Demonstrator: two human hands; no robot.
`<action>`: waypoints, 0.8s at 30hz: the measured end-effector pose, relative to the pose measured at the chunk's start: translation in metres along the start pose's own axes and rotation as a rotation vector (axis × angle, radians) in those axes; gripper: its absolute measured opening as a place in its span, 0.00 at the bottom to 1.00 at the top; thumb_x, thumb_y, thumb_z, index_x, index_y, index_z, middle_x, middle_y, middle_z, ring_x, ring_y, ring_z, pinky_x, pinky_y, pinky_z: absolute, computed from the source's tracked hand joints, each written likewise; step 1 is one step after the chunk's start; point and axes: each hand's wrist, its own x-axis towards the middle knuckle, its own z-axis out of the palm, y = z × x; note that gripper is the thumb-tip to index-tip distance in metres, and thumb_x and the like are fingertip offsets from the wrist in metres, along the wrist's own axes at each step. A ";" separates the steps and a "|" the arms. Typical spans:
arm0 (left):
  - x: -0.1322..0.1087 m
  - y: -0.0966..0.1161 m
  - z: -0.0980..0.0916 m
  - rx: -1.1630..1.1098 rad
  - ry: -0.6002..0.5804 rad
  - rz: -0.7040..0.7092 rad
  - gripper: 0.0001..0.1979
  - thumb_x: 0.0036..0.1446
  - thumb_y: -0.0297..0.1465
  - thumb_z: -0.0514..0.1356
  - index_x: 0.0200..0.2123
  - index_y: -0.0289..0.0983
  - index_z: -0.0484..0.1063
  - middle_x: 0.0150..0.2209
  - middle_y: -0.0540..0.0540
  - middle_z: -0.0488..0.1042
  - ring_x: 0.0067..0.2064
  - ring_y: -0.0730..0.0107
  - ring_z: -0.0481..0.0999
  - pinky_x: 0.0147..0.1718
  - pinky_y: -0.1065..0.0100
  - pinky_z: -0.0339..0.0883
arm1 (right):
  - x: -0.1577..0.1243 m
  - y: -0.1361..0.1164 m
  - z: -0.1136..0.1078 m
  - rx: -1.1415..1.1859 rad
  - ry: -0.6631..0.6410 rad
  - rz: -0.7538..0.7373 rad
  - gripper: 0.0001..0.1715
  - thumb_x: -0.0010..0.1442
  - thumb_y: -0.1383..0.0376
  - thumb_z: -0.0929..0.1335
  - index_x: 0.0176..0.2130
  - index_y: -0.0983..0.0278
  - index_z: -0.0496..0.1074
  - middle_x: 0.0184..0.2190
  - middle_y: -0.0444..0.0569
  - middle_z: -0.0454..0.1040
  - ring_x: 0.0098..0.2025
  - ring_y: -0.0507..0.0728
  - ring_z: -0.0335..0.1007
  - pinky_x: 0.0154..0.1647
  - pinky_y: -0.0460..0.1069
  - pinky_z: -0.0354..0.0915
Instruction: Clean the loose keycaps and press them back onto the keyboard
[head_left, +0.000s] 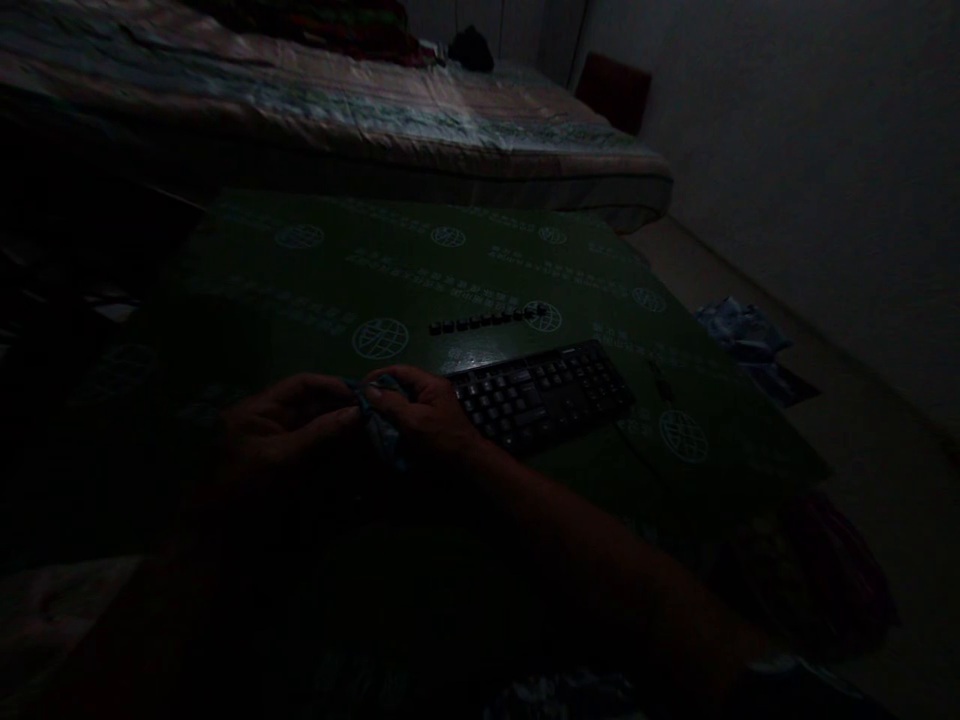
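Note:
A crumpled bluish cloth (384,432) is held in front of me over the near part of the table. My right hand (431,410) pinches it between thumb and fingers. From the other side my left hand (300,415) closes its fingertips on the cloth's edge; whether something small is inside the folds, I cannot tell. Just beyond my right hand lies a black keyboard (544,390), its left end partly covered by that hand. Behind the keyboard, several small black keycaps (486,320) stand in a row on the green tabletop.
The green table (465,270) has printed globe marks. Right of the keyboard lies a small dark item (661,383), possibly the cable's plug. A bed (375,120) stands past the far edge. Crumpled fabric (742,335) lies on the floor at the right. The room is very dim.

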 end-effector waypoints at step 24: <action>-0.001 -0.001 0.005 0.176 0.195 0.070 0.15 0.41 0.38 0.62 0.34 0.37 0.76 0.36 0.46 0.78 0.37 0.61 0.76 0.35 0.66 0.70 | -0.007 -0.008 0.004 -0.054 0.051 0.088 0.07 0.51 0.65 0.69 0.34 0.63 0.72 0.28 0.41 0.69 0.29 0.48 0.64 0.31 0.43 0.62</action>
